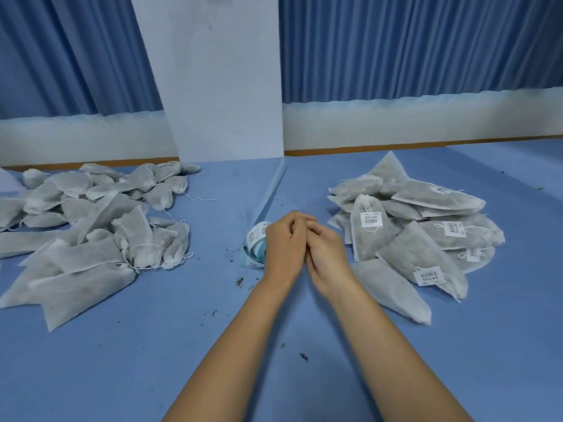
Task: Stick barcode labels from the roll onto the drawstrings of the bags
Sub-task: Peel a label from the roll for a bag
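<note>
Label roll (pixel 255 242) sits just left of the left hand (pixel 285 246), half hidden behind it. Left hand and right hand (pixel 327 257) are curled and pressed together; can't tell if they're pinching anything. Two piles: unlabeled bags (pixel 91 226) well left, labeled bags (pixel 420 226) just right, maybe five barcodes showing. Crumbs dot the blue table (pixel 152 345).

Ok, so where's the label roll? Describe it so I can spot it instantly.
On the blue surface, find the gap between the unlabelled pile of bags on the left and the labelled pile on the right. The label roll lies there, partly hidden behind the left hand. Unlike the grey bags, it is small and round, pale blue with white barcode labels.
</note>
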The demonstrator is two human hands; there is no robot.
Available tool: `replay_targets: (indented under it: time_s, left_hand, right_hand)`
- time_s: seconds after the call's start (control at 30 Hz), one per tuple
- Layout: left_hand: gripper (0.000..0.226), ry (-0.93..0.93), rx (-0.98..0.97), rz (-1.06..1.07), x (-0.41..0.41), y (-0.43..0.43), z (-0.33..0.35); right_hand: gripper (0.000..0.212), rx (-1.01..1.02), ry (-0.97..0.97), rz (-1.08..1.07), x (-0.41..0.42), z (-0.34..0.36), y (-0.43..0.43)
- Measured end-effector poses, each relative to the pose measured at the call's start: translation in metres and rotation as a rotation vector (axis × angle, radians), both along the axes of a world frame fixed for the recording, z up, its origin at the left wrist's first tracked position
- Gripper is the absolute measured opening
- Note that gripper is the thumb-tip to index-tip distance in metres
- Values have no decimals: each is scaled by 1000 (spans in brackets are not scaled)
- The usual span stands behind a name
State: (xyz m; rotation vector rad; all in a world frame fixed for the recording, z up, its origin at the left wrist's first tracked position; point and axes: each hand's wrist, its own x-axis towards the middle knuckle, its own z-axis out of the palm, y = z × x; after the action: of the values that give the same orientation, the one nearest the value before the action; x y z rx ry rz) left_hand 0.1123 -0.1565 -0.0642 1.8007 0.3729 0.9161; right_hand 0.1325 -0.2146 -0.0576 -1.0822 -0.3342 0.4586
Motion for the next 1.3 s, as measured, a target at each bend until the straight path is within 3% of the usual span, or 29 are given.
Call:
replay_targets:
  time_s: [0.1, 0.2, 0.27, 0.33, 0.37, 0.43, 0.53, 0.67, 0.77, 0.9, 1.03, 1.1, 1.17, 1.2, 1.3]
  left_hand:
    - [31, 49, 63, 54, -22, 40, -4]
    - [28, 145, 218, 298, -40, 84, -10]
    - [22, 341, 404, 572, -53, 117, -17]
    - [26, 683, 511, 695, -66, 146, -29]
    - [30, 824, 505, 712, -72, 156, -35]
    - [30, 912, 419, 723, -78, 169, -46]
    - [27, 689, 243, 670, -79, 176, -46]
    - [29, 250, -80, 408, -77, 158, -26]
    - [27, 222, -149, 171, -78, 143, -16]
    - [10, 175, -156, 55, -84, 137, -9]
    - [27, 249, -30, 4, -89, 137, -8]
    - [29, 294, 70, 124, -93, 140, -10]
    - [21, 272, 301, 322, -96, 147, -11]
    - [19, 207, 395, 305, -98, 148, -9]
    - [24, 104, 538, -19, -97, 146, -10]
  right_hand:
    - [36, -55, -58, 52, -15, -9, 35]
    - [33, -214, -327, 74, -23, -18, 64]
    - [29, -316, -482, 93, -28, -26, 77]
    - [28, -414, -606, 124, -32, -36, 86]
    - [25, -464, -679, 141, -33, -40, 88]
    - [15, -536, -850, 176, -33, -47, 90]
    - [8, -549, -915, 188, -33, -48, 90]
    - [16, -503, -597, 212, -34, -46, 89]
    - [20, -465, -522, 194, -33, -44, 90]
    - [16, -339, -398, 196, -32, -40, 87]
    - [17, -293, -347, 221, -30, -40, 83]
    - [12, -325, -384, 214, -29, -40, 81]
    - [16, -331, -397, 218, -28, -39, 80]
    - [18, -317, -396, 225, -29, -37, 79]
    - [16, -278, -402, 243, -29, -33, 76]
